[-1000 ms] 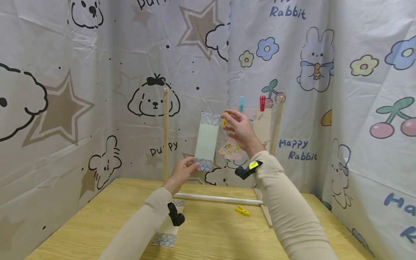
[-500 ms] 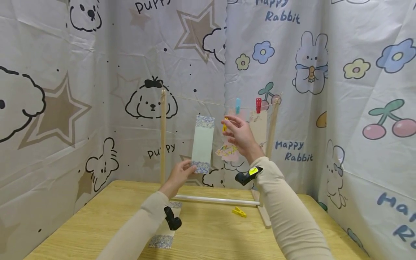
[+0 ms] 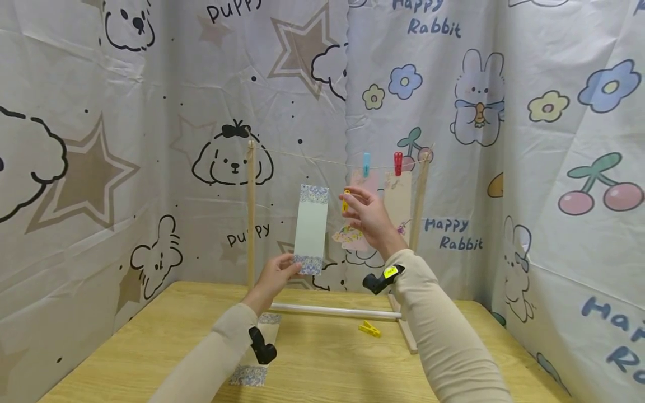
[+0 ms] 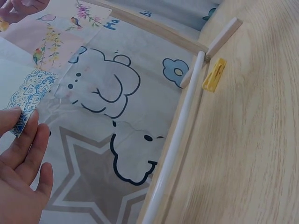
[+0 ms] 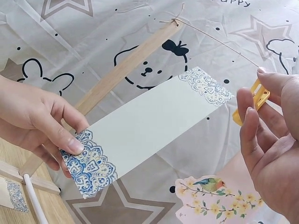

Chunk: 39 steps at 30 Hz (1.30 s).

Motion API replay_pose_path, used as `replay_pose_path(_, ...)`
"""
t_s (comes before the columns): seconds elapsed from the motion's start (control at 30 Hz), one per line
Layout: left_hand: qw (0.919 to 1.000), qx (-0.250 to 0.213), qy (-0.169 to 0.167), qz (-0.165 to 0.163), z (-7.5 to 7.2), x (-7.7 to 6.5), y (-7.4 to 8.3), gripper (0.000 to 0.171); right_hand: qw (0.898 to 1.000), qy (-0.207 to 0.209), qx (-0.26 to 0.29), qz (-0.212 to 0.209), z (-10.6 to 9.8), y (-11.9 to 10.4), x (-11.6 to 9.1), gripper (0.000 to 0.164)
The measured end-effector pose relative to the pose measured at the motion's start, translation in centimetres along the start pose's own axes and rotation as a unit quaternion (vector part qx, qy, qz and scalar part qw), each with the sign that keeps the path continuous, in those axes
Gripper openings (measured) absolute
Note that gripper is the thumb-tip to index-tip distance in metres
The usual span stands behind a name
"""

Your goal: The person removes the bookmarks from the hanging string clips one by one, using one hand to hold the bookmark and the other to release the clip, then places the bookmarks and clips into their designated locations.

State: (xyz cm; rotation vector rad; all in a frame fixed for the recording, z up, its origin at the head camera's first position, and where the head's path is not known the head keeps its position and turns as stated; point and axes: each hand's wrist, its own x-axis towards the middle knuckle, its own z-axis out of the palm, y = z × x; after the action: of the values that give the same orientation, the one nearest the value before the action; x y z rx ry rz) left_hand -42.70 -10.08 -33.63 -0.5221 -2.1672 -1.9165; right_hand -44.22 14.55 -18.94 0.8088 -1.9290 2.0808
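Observation:
My left hand [image 3: 274, 277] pinches the lower left corner of a pale green bookmark-like card [image 3: 311, 226] with blue lace-patterned ends. The card is upright, a little below the string [image 3: 302, 158]. Just right of it, my right hand [image 3: 373, 218] holds a yellow clothespin [image 5: 254, 105] between thumb and fingers, apart from the card. A light blue clothespin [image 3: 367, 164] holds a pink card [image 3: 370, 180] on the string. Beside it, a red clothespin [image 3: 398, 163] holds a beige card [image 3: 398, 196]. My right hand partly hides the pink card.
Wooden posts, left [image 3: 251, 224] and right [image 3: 420, 207], carry the string. A white rod [image 3: 332, 310] runs between their bases. Another yellow clothespin [image 3: 370, 328] lies on the wooden table [image 3: 322, 364]. A lace-ended card [image 3: 249, 375] lies at front left, partly behind my left forearm.
Both hands, with the card and clothespin, have sunk slightly relative to the string. The head view has shifted a little. Both holds are unchanged.

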Motion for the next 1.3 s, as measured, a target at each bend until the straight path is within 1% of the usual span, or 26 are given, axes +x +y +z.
replay_pose_path(0.17,1.0,0.0,-0.002,-0.001,0.0,-0.3,-0.4,0.051,1.0,0.0,0.003,0.005,0.0,0.5,-0.3,0.041)
replay_pose_path(0.4,1.0,0.006,-0.004,0.001,0.1,-0.7,-0.3,0.052,1.0,0.0,0.021,0.014,-0.1,0.8,-0.5,0.04)
replay_pose_path(0.6,0.9999,0.008,-0.004,-0.008,0.5,-1.0,-0.2,0.052,0.999,-0.007,0.04,0.019,-0.2,1.2,-0.7,0.038)
replay_pose_path(0.7,0.9999,0.007,-0.001,-0.01,0.5,-1.1,-0.4,0.052,0.999,-0.008,0.039,0.023,-0.2,1.4,-0.7,0.037)
replay_pose_path(0.83,0.9999,0.009,0.0,-0.006,0.5,-1.1,-0.6,0.043,0.999,-0.006,0.031,0.026,-0.4,1.5,-0.8,0.037)
replay_pose_path(0.97,1.0,0.009,-0.002,0.001,0.5,-1.3,-0.9,0.03,0.999,-0.01,0.027,0.027,-0.4,1.8,-0.9,0.038)
replay_pose_path(1.03,1.0,0.008,-0.002,0.002,0.5,-1.4,-1.0,0.029,0.999,-0.013,0.028,0.029,-0.5,1.9,-0.9,0.038)
replay_pose_path(1.3,0.9999,0.01,-0.007,-0.007,0.4,-2.2,-0.8,0.043,0.999,-0.023,0.025,0.033,-0.6,2.2,-1.0,0.037)
